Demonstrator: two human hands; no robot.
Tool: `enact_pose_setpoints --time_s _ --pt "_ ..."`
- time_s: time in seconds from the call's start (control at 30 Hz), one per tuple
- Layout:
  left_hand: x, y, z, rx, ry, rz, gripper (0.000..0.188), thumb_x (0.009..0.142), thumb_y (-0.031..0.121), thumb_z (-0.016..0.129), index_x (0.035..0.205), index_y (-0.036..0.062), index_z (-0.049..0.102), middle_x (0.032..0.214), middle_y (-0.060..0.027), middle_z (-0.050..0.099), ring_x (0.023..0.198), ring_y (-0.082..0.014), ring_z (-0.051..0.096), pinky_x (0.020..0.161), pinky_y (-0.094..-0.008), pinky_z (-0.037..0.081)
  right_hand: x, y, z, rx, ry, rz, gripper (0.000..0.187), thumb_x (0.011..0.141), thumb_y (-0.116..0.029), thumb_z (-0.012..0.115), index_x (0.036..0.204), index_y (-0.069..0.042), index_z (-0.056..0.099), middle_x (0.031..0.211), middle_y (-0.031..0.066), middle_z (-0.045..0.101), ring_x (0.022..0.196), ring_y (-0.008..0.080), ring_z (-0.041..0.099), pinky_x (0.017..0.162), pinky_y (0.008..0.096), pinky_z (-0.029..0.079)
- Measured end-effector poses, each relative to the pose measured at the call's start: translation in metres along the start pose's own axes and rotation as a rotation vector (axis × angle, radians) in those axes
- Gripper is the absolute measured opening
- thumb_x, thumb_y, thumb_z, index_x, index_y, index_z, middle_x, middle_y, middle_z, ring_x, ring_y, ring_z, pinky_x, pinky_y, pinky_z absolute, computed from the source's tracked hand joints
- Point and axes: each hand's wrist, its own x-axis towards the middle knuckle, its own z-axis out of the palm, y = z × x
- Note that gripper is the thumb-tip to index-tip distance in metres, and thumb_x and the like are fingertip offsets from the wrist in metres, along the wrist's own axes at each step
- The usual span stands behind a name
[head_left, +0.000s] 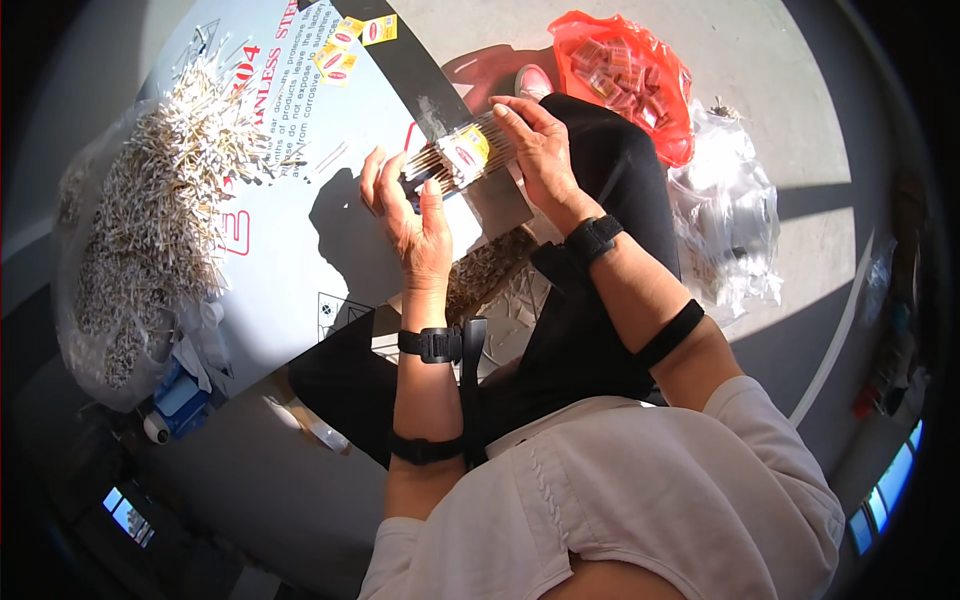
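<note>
1. Head view, and here's the bundle of swabs (pixel 464 156), slim brownish sticks in parallel, a glossy yellow-and-white label on top, held between both hands above the table's edge.
2. Right hand (pixel 546 158): wrist bent, fingers stretched over the sticks' far end, clamped on the bundle.
3. Left hand (pixel 416 228), palm turned up, thumb raised and fingers curled beside the other end; can't tell whether they're pinching it.
4. Over left, a bristly swab heap (pixel 165 190) spills from crinkled clear plastic onto the smooth, pale table (pixel 285 240).
5. Right side: a shiny red bag (pixel 672 105) of small packs.
</note>
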Motion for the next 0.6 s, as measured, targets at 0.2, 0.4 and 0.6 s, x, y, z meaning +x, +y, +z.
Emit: enact_pose_setpoints --time_s 0.2,0.4,0.6 --pt "0.007 -0.005 0.018 -0.35 -0.064 -0.206 0.065 0.103 0.04 0.042 0.151 0.0001 0.021 0.154 -0.0228 0.027 0.142 -0.0308 0.029 0.116 -0.042 0.022 0.0 0.003 0.0 -0.059 -0.022 -0.082 0.029 0.098 -0.026 0.061 0.109 -0.001 0.068 0.096 -0.0021 0.063 0.09 0.0042 0.051 0.081 0.0205 0.042" --pt "0.011 0.015 0.027 -0.599 0.055 -0.355 0.071 0.102 0.046 0.04 0.151 -0.0005 0.019 0.155 -0.0229 0.024 0.143 -0.0308 0.027 0.117 -0.0414 0.022 0.002 0.009 -0.001 -0.05 0.0 -0.105 0.027 0.1 -0.025 0.057 0.102 0.001 0.067 0.086 -0.0007 0.063 0.079 0.0059 0.052 0.072 0.0218 0.044" --pt "0.011 0.02 0.038 -0.72 0.05 -0.34 0.07 0.103 0.046 0.038 0.151 -0.0008 0.019 0.157 -0.0218 0.021 0.144 -0.0304 0.026 0.117 -0.0411 0.021 0.002 0.011 -0.001 -0.056 -0.012 -0.082 0.028 0.1 -0.024 0.056 0.1 0.001 0.066 0.081 -0.0015 0.06 0.076 0.0054 0.05 0.068 0.0219 0.044"
